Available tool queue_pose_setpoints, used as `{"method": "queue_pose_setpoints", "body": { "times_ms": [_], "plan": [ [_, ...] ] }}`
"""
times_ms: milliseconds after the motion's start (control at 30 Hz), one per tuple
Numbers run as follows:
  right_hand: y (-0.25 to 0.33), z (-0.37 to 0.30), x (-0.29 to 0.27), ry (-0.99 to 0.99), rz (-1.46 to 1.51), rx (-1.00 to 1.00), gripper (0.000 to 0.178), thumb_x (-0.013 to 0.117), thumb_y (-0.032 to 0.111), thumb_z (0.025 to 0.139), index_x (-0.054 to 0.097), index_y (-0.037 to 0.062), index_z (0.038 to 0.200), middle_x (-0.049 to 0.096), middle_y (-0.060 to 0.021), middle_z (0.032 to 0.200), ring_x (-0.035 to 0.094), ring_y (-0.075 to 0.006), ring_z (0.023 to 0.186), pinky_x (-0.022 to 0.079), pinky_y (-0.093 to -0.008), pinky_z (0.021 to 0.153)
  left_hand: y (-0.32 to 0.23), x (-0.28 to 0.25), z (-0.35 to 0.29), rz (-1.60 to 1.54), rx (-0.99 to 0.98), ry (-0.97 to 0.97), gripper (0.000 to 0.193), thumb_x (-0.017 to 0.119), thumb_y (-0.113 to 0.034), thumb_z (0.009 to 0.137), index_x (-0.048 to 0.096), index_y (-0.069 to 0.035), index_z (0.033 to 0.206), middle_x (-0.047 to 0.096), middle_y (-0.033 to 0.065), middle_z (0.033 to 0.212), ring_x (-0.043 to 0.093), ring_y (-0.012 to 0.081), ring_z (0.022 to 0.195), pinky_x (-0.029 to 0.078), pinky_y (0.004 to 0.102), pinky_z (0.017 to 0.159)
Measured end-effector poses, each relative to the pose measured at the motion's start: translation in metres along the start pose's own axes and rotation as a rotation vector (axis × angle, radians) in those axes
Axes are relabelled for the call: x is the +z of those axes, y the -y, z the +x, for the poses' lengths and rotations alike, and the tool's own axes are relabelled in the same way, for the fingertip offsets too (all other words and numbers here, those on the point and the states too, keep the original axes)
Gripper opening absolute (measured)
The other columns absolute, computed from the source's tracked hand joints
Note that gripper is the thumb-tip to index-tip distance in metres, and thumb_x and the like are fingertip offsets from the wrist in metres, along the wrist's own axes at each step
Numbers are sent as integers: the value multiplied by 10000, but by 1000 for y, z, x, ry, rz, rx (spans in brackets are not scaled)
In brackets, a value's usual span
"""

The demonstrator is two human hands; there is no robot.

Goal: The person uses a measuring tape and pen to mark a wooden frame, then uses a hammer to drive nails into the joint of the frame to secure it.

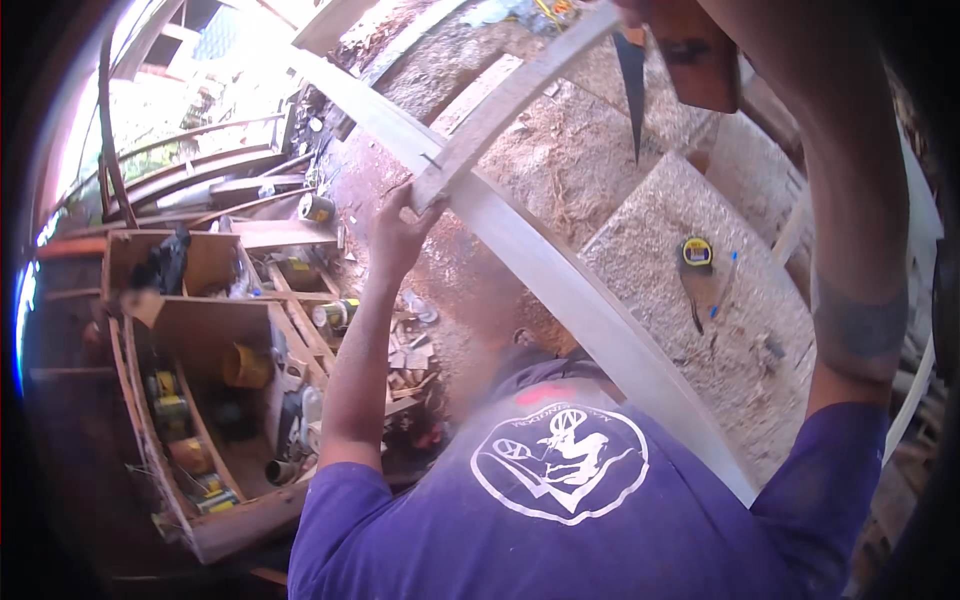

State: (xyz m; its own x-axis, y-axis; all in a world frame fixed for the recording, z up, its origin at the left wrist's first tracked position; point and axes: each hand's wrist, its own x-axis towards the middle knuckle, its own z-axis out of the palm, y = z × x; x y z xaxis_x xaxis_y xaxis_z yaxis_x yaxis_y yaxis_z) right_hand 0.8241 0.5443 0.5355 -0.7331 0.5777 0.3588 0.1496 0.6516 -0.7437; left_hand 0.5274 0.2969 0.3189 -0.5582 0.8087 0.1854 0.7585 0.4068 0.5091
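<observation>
My left hand (398, 225) is closed around the lower end of a narrow grey wooden strip (510, 100), which slants up to the right. The strip lies across a long, pale, curved plank (560, 285) that runs from the upper left down to my purple shirt. My right arm reaches up along the right side. At the top edge my right hand (650, 10) grips the brown wooden handle of a hand saw (700, 60). The saw's dark blade (633, 95) points downward, apart from the strip.
An open wooden toolbox (215, 400) with cans and yellow cups stands at the left. A yellow tape measure (697, 252) and a blue pen (726, 285) lie on a stone slab at right. Curved wooden ribs (190, 170) are stacked at the upper left. Wood scraps litter the ground.
</observation>
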Motion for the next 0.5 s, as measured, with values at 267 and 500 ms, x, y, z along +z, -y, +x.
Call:
{"method": "queue_pose_setpoints", "body": {
  "times_ms": [267,500],
  "plan": [
    [-33,-56,-18,-129,108,23,265,593,250,1018,609,-10,1064,559,-5,668,503,-64,498,407,-256,449,-16,11,-9,-22,-347,73,722,712,-420,940,461,21,1454,703,244,1092,699,279,987,530,402,836],
    [-34,-60,-30,-93,156,132,318,621,269,998,604,-42,1062,568,-14,660,513,-74,486,415,-264,447,0,34,-10,-83,-107,-93,695,694,-353,978,366,12,1471,632,215,1190,651,235,1048,514,358,868]
  ]
}}
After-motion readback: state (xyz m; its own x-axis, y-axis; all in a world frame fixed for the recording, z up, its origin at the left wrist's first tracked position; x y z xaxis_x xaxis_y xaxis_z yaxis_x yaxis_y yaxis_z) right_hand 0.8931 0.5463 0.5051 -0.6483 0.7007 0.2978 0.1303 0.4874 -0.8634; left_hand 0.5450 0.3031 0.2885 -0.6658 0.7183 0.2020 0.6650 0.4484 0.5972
